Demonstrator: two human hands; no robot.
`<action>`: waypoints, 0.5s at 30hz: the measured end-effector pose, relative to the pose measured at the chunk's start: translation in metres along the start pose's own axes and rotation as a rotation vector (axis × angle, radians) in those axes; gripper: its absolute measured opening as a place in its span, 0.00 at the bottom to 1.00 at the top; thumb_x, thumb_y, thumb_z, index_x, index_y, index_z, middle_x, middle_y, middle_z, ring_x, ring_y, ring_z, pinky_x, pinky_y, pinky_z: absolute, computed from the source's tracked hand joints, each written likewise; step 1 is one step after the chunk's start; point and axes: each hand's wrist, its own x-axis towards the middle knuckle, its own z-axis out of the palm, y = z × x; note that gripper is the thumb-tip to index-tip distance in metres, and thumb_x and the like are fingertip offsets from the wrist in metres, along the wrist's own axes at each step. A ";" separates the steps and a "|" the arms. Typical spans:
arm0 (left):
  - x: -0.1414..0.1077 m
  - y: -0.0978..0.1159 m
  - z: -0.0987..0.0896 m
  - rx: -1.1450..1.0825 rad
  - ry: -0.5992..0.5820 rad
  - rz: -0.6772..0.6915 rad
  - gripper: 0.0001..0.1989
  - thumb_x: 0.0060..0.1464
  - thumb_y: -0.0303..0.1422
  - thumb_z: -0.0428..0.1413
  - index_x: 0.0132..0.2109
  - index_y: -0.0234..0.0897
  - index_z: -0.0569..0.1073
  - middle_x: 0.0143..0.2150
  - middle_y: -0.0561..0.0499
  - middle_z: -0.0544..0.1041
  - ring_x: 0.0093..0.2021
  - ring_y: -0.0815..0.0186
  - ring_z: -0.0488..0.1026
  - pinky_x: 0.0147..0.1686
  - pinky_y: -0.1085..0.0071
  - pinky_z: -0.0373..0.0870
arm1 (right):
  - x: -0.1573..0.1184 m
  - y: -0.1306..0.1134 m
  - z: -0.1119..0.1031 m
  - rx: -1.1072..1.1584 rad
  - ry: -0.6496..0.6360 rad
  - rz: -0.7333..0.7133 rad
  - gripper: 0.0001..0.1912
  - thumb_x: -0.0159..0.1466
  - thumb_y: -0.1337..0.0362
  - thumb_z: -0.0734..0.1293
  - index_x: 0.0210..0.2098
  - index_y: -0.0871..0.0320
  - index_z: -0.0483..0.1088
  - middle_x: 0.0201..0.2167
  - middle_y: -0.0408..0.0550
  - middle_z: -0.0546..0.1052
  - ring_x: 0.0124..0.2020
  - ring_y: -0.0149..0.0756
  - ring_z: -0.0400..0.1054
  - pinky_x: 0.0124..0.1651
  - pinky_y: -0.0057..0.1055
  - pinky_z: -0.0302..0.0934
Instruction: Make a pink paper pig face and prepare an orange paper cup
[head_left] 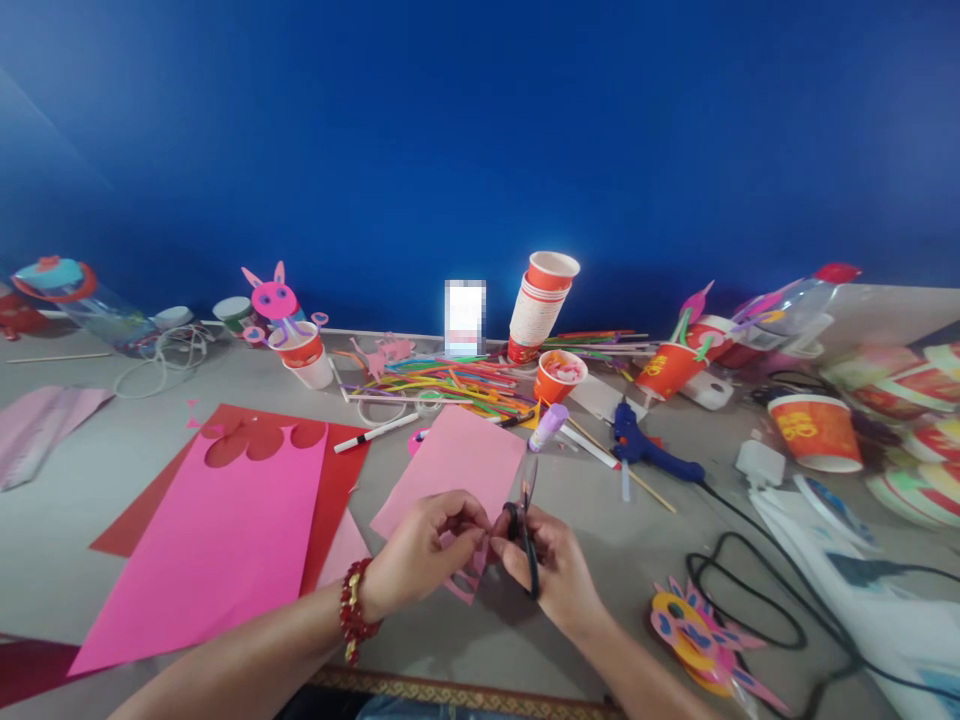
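My left hand, with a red bead bracelet at the wrist, is closed on a small cut piece of pink paper. Close beside it, my right hand has its fingers around black-handled scissors, whose blades point away from me. The right fingertips meet the left ones at the paper's edge, and the exact grip there is partly hidden. Behind both hands lies a light pink sheet. To the left, a bright pink sheet with rounded cut-outs along its top rests on red paper.
Colourful pipe cleaners spread across the back, near a tilted stack of paper cups. A blue glue gun trails a black cord on the right. A glue stick and a pink rabbit figure stand further back.
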 end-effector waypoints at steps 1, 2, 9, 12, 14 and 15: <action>0.000 0.000 0.000 -0.002 0.000 0.002 0.03 0.58 0.27 0.52 0.38 0.35 0.70 0.30 0.52 0.74 0.28 0.70 0.73 0.27 0.77 0.69 | 0.000 -0.001 0.000 -0.001 0.001 0.003 0.08 0.54 0.62 0.67 0.25 0.59 0.67 0.21 0.41 0.66 0.23 0.30 0.58 0.27 0.25 0.54; 0.000 0.001 0.000 -0.009 -0.001 0.003 0.02 0.58 0.28 0.52 0.38 0.35 0.69 0.31 0.52 0.74 0.28 0.71 0.73 0.27 0.77 0.69 | 0.000 -0.001 0.001 0.000 0.001 0.006 0.08 0.54 0.62 0.67 0.24 0.59 0.67 0.21 0.41 0.66 0.23 0.30 0.58 0.26 0.25 0.54; -0.001 0.002 0.003 -0.085 -0.014 0.010 0.06 0.59 0.33 0.54 0.41 0.36 0.68 0.32 0.52 0.73 0.29 0.70 0.73 0.28 0.76 0.70 | 0.000 -0.004 0.002 0.056 -0.001 -0.009 0.09 0.54 0.63 0.68 0.23 0.59 0.66 0.19 0.40 0.66 0.22 0.29 0.58 0.25 0.24 0.54; 0.000 0.000 0.004 -0.141 -0.009 -0.033 0.11 0.59 0.39 0.54 0.38 0.35 0.66 0.29 0.52 0.72 0.27 0.69 0.72 0.27 0.74 0.69 | 0.000 -0.005 0.001 0.118 0.001 0.000 0.10 0.55 0.62 0.69 0.24 0.59 0.65 0.19 0.40 0.65 0.21 0.29 0.57 0.25 0.25 0.54; 0.001 -0.001 0.003 -0.176 -0.030 -0.063 0.13 0.60 0.42 0.54 0.35 0.35 0.66 0.26 0.52 0.71 0.26 0.69 0.71 0.26 0.73 0.68 | 0.000 -0.004 0.001 0.144 -0.007 0.005 0.11 0.55 0.60 0.70 0.24 0.59 0.65 0.19 0.39 0.65 0.21 0.28 0.56 0.25 0.25 0.53; 0.002 -0.001 0.002 -0.177 -0.025 -0.051 0.14 0.60 0.42 0.54 0.34 0.35 0.66 0.26 0.52 0.71 0.26 0.69 0.71 0.27 0.73 0.68 | 0.000 -0.003 0.001 0.152 -0.021 0.008 0.12 0.56 0.59 0.70 0.24 0.59 0.65 0.19 0.39 0.65 0.21 0.29 0.57 0.25 0.25 0.54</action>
